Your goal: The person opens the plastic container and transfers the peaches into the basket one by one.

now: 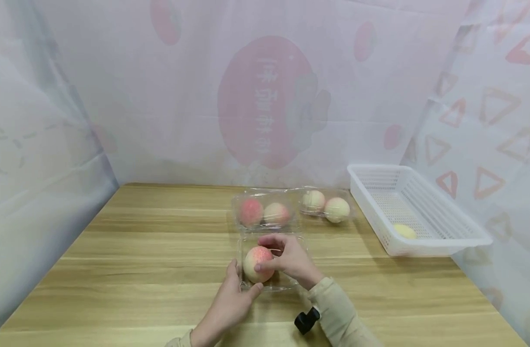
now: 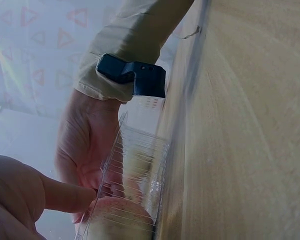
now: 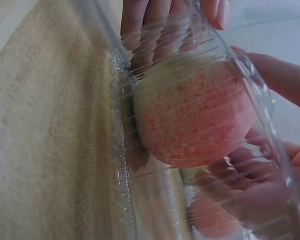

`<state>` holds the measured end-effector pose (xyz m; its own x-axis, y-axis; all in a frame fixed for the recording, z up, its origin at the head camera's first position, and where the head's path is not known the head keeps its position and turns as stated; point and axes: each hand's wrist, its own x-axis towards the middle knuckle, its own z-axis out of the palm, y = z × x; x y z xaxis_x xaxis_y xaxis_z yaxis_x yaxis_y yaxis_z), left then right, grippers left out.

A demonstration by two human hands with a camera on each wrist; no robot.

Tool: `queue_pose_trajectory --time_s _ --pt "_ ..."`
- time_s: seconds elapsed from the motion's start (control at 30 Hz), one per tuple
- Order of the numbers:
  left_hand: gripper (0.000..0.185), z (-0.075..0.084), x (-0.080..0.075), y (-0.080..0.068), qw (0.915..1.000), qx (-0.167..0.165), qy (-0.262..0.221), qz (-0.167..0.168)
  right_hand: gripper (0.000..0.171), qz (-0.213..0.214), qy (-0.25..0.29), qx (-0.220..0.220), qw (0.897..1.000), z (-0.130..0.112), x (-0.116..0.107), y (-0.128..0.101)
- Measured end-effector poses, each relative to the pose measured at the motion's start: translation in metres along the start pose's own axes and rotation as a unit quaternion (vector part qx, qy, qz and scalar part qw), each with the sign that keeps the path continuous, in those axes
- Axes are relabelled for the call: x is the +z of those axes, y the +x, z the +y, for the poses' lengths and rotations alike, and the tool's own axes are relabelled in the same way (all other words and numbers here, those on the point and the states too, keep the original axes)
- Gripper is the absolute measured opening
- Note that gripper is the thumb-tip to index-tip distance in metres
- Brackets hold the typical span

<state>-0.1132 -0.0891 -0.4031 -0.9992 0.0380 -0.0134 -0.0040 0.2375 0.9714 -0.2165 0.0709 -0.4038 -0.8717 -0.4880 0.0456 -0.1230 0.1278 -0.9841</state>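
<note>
My right hand (image 1: 292, 258) holds a pink-and-cream peach (image 1: 257, 265) in the open half of a clear plastic clamshell box (image 1: 286, 284), its thumb and fingers round the fruit. Through the box's ribbed wall the right wrist view shows the peach (image 3: 195, 110) low inside. At the near left corner, my left hand (image 1: 232, 301) rests against the box, with thumb and fingers spread and fairly straight. Its thumb (image 2: 65, 195) lies by the rim in the left wrist view. Behind, the box's other half overlaps two more peaches (image 1: 276, 213) in the head view.
Another clear clamshell box (image 1: 325, 193) with two pale peaches (image 1: 336, 209) stands at the back. A white perforated basket (image 1: 369, 214) with a yellowish fruit (image 1: 404, 231) in it is at the right. Printed cloth (image 1: 178, 120) hangs behind the wooden table (image 1: 139, 260).
</note>
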Motion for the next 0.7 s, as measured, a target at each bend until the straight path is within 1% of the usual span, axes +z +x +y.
queue_pose_trajectory --time_s 0.23,0.5,0.7 --pt "0.091 -0.0016 0.0015 -0.0003 1.0000 0.008 0.002 -0.002 0.062 -0.004 -0.009 0.002 1.000 0.0020 -0.0018 -0.0024" --pt "0.090 -0.0011 0.0013 -0.0020 0.9999 0.000 0.012 0.002 0.058 0.000 -0.005 -0.019 1.000 -0.0007 -0.0003 -0.0042" --pt "0.090 -0.0011 0.0004 -0.0018 0.9999 0.000 0.015 0.006 0.055 0.008 -0.005 -0.021 1.000 0.0013 0.0015 -0.0034"
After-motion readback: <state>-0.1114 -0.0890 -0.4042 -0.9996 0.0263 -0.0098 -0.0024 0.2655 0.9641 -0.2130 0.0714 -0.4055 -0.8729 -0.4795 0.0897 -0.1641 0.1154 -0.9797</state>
